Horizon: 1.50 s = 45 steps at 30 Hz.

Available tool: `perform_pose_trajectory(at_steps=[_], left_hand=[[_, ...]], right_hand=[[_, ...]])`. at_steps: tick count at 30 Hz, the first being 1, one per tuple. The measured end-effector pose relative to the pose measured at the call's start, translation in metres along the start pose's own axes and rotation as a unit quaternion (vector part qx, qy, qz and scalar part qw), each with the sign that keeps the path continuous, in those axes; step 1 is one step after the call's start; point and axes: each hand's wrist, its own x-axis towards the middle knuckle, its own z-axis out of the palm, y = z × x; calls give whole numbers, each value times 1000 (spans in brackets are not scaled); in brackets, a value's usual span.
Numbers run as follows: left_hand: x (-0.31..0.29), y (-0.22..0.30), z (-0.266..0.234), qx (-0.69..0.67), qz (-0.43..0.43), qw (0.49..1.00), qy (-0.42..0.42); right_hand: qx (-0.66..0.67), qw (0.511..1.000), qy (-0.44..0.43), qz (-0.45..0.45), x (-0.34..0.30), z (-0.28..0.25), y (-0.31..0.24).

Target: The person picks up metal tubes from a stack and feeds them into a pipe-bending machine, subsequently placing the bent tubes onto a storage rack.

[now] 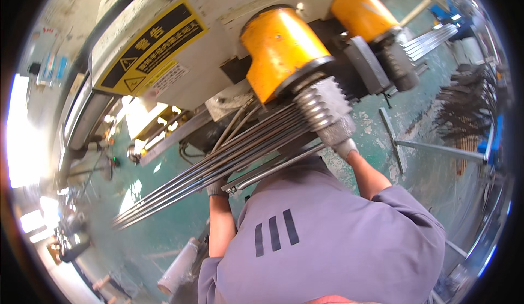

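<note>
Several long thin metal rods (218,168) stretch side by side from the machine toward the lower left. My left hand (218,187), in a pale glove, is at the near side of the rods and partly beneath them. Its fingers are hidden. On the other side, my gloved right hand (345,148) is just below the end of a ribbed grey metal roller (326,107), and its fingers are also out of sight. A narrow metal rail (278,166) with a long spring or threaded bar crosses in front of my waist, between both hands.
Two orange housings (284,50) stick out from the pale machine body (191,83), which has a yellow and black warning label (153,47). A metal stand (436,150) and a heap of dark rods (465,102) are at the right. A pale cylinder (179,266) lies at the lower left.
</note>
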Motion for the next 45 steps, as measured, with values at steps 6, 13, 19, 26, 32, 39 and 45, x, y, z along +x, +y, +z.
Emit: perform_pose_trajectory(at_steps=[6, 13, 19, 26, 32, 39, 45], left_hand=[[-24, 52, 11, 30, -9, 988, -153], [-38, 10, -9, -235, -114, 926, -272], [-41, 72, -46, -510, -97, 806, -284], [-58, 132, -77, -544, -41, 832, -100], [-80, 205, -72, -541, 42, 840, -20], [-77, 291, -124, -387, 303, 869, -50], [-105, 434, -99, -245, 393, 879, 117]], right_hand=[[-53, 990, -3, 133, -106, 25, 70], [28, 984, 139, 107, -180, 29, 89], [164, 941, 282, -94, -181, -27, -40], [332, 826, 343, -301, -180, -77, -193], [468, 794, 261, -285, -169, -92, -222], [446, 803, 290, -269, -161, -118, -227], [620, 721, 161, -264, -146, -142, -250]])
